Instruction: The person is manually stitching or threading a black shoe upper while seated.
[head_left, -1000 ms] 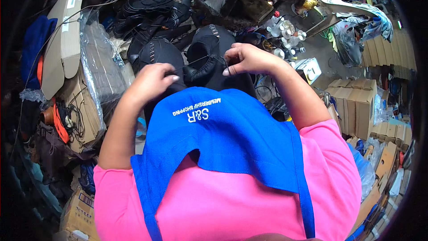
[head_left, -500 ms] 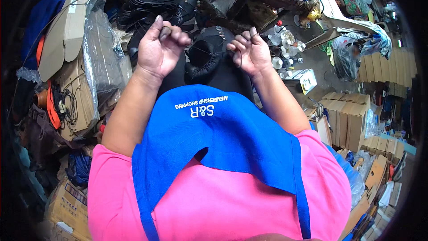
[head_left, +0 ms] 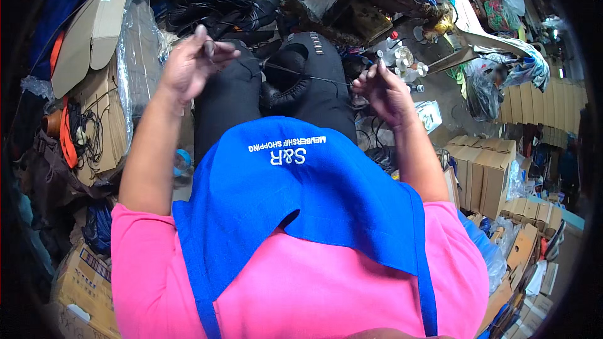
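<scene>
Several bottles (head_left: 405, 59) are grouped just beyond the right hand (head_left: 385, 92), and a white container (head_left: 429, 115) is set beside its wrist. Farther to the right, cardboard boxes (head_left: 480, 172) are stacked; a clear plastic bag (head_left: 483, 99) is located beyond them. On the left side, a flat cardboard sheet (head_left: 94, 37) and clear plastic sheeting (head_left: 143, 56) are placed near the left hand (head_left: 190, 66). A heap of black material (head_left: 213, 0) is positioned farther ahead. A black stitched piece (head_left: 287, 96) is rested against the right thigh (head_left: 326, 100), near the centre, and is touched by neither hand. A dark thread (head_left: 330, 80) is stretched from it toward the right hand. Both hands are raised well apart, one on each side of the piece, with the thumbs pointed upward. The right fingers are curled narrowly, with the thread held at their tips. The left fingers are partly curled and blurred; whether anything is gripped there cannot be told.
</scene>
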Tool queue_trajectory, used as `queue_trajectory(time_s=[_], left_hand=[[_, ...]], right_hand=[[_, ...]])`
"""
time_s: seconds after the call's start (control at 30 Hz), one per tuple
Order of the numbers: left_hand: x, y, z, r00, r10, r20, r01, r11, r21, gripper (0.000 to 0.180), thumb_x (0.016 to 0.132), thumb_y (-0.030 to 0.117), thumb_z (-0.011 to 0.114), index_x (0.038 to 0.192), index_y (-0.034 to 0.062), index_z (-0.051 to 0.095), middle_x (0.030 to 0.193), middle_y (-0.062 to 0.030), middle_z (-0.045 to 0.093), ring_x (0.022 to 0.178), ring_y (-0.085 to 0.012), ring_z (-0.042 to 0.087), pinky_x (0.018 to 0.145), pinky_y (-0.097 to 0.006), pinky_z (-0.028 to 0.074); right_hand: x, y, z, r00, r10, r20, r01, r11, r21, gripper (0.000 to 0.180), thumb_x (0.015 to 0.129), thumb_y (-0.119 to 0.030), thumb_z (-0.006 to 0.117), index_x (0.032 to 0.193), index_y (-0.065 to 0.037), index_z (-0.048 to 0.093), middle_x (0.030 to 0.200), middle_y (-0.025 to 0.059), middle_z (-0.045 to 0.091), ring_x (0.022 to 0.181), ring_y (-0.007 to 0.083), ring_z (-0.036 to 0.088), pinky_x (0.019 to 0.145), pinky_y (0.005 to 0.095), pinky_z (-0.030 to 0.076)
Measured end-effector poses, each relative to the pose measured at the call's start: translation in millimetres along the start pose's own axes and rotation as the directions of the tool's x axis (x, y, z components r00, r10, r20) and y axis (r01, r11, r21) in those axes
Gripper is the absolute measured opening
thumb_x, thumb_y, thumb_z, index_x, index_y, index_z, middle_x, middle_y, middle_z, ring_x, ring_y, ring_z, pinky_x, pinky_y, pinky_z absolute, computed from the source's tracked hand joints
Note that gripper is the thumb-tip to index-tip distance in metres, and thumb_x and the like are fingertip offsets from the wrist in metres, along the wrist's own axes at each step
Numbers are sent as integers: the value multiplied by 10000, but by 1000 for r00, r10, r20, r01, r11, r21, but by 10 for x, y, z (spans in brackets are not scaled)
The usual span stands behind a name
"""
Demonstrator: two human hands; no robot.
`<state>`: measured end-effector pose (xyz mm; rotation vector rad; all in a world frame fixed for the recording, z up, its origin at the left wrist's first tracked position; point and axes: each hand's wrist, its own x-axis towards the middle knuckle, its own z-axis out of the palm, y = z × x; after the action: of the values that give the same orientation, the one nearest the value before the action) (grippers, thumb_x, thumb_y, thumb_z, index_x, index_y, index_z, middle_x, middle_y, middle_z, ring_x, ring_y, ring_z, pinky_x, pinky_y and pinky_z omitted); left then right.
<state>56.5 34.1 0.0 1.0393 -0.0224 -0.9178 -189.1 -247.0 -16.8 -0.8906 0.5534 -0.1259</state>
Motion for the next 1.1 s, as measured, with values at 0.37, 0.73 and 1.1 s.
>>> queue_trajectory(time_s=[0.37,0.73,1.1], left_hand=[[-331,-533,223,777,168,607,-611,-31,791,438,732,248,724,1127,102,605,1136,-129,551,1022,-321,582,848,-394,491],[-205,-841,290,732,124,670,-671,-45,740,365,706,66,685,1039,52,535,925,-145,579,897,-344,587,762,-421,483],[32,-575,422,768,392,507,-587,111,802,275,773,168,676,1006,32,623,1032,-136,594,969,-306,591,843,-360,473]], right_hand=[[302,-364,616,934,-93,346,354,372,-858,670,748,-301,752,1339,-168,466,1035,71,583,921,171,563,832,303,460],[492,48,882,976,74,206,189,192,-963,358,832,-352,657,858,4,636,697,121,592,665,146,539,650,332,459],[257,-8,1152,950,-146,276,257,-137,-957,336,769,-345,675,797,-14,626,769,167,616,758,321,619,684,407,480]])
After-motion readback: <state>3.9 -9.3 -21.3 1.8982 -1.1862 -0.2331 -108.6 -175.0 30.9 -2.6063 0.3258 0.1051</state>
